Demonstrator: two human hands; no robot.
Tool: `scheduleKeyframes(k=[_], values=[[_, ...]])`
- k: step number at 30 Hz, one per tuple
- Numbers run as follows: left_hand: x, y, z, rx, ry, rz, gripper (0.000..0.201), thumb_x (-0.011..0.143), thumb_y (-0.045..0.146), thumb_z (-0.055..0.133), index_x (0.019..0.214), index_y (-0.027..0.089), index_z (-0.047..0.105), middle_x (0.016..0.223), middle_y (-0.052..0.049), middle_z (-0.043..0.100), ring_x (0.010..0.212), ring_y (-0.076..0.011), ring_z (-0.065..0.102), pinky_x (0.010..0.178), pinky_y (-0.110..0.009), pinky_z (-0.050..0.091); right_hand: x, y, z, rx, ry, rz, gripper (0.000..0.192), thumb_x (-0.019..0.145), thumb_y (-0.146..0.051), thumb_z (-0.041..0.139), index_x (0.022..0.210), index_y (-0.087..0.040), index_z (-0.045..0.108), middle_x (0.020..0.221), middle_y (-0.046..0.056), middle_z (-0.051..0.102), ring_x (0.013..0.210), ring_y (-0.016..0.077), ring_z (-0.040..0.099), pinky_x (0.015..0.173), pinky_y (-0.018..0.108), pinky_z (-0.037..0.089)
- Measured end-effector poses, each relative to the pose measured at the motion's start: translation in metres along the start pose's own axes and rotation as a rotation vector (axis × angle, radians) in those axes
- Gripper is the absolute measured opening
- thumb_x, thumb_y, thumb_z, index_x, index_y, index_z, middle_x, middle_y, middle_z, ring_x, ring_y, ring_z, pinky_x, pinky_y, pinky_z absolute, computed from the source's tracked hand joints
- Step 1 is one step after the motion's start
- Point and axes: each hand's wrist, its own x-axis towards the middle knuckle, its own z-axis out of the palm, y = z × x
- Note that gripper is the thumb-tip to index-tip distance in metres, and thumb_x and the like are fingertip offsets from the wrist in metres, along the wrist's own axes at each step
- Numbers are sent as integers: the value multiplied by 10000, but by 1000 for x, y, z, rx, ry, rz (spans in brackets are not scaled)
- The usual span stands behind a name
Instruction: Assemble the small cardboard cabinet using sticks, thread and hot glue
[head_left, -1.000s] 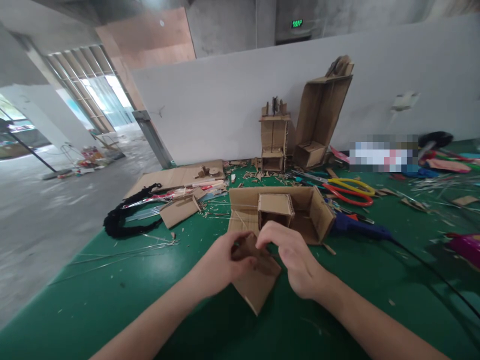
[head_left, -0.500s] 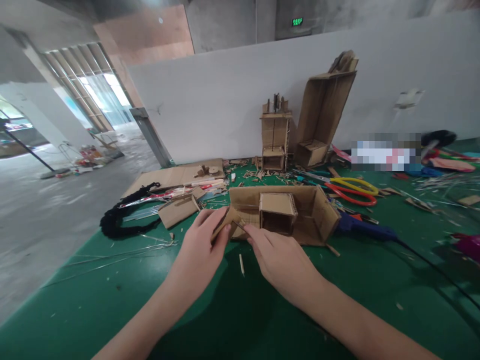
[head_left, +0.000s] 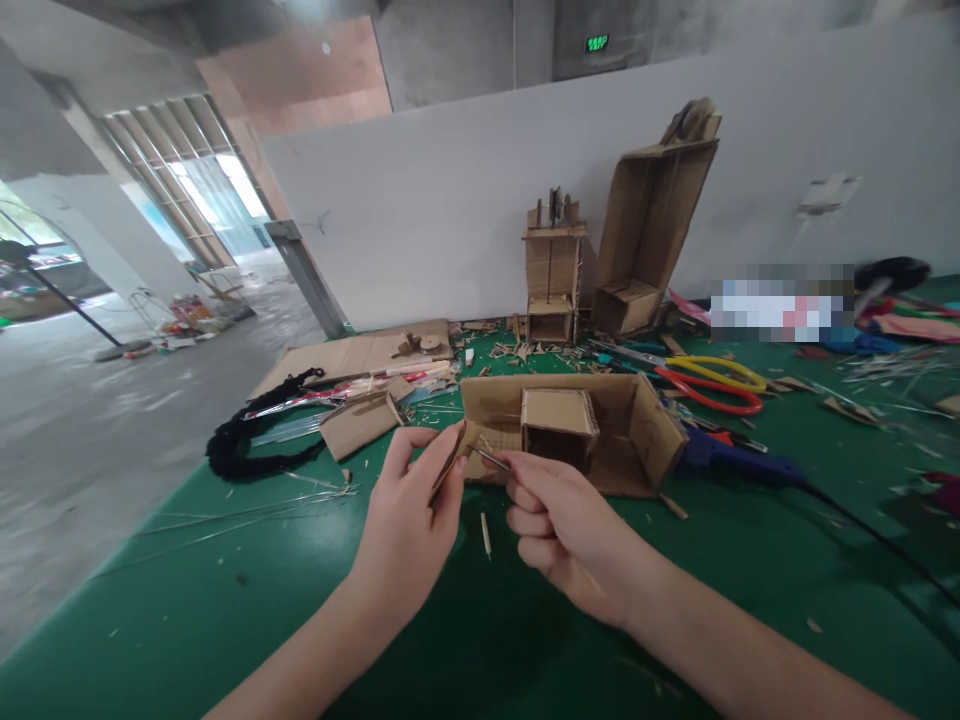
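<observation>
1. Head view, lower centre: the left hand [head_left: 401, 520] pinches a small cardboard piece [head_left: 452, 458] edge-on, while the right hand [head_left: 559, 530] is closed on a thin stick [head_left: 491, 459] whose tip touches it. The join looks unfinished.
2. Just behind, mid-frame, an open cardboard box [head_left: 637, 425] on the green desk [head_left: 225, 590] already holds a smaller box [head_left: 559, 420].
3. Upper centre: two taller cardboard models [head_left: 551, 270] stand built against the wall; scissors [head_left: 709, 385] lie to the right.
</observation>
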Motion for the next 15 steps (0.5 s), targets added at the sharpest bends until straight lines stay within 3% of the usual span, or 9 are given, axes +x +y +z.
scheduleKeyframes(k=[3, 5, 7, 10, 13, 15], values=[[1, 0, -3, 25, 86, 18, 271, 879, 143, 470, 1131, 206, 548, 975, -60, 503, 886, -160, 561, 747, -281, 510, 3, -3, 3, -259, 28, -146, 203, 865, -363, 509, 966, -193, 555, 541, -104, 260, 417, 53, 186, 363, 164, 186], [2, 0, -4, 20, 98, 8, 252, 877, 150, 475, 1108, 203, 561, 968, -60, 508, 880, -163, 561, 726, -276, 512, 7, -4, -1, -662, 43, -420, 238, 899, -342, 451, 1001, -185, 599, 578, -52, 421, 464, 81, 376, 438, 208, 345], [3, -1, -5, 7, 88, -7, 231, 875, 156, 479, 1081, 204, 572, 942, -53, 513, 853, -160, 558, 700, -269, 510, 11, -6, -8, -1110, 14, -727, 276, 924, -272, 392, 1051, -169, 614, 728, 35, 591, 643, 142, 550, 594, 274, 445], [5, -2, -6, -17, 78, -21, 203, 877, 156, 476, 1046, 199, 579, 914, -47, 515, 820, -152, 549, 679, -261, 503, 14, -10, -15, -1676, -80, -1016, 366, 896, -103, 322, 1180, -89, 553, 838, 130, 658, 733, 214, 606, 608, 323, 453], [6, -2, -6, -28, 66, -26, 183, 884, 155, 464, 1020, 194, 581, 904, -47, 514, 803, -148, 546, 675, -263, 502, 14, -14, -9, -1994, -115, -1045, 435, 823, 5, 330, 1218, -28, 510, 799, 156, 660, 678, 232, 610, 535, 315, 421], [6, 0, -6, -32, 73, 3, 198, 886, 150, 459, 1037, 198, 578, 896, -46, 514, 796, -148, 549, 676, -267, 503, 14, -15, -1, -1943, -64, -970, 371, 844, -19, 346, 1155, -59, 545, 790, 140, 663, 668, 232, 618, 538, 313, 416]])
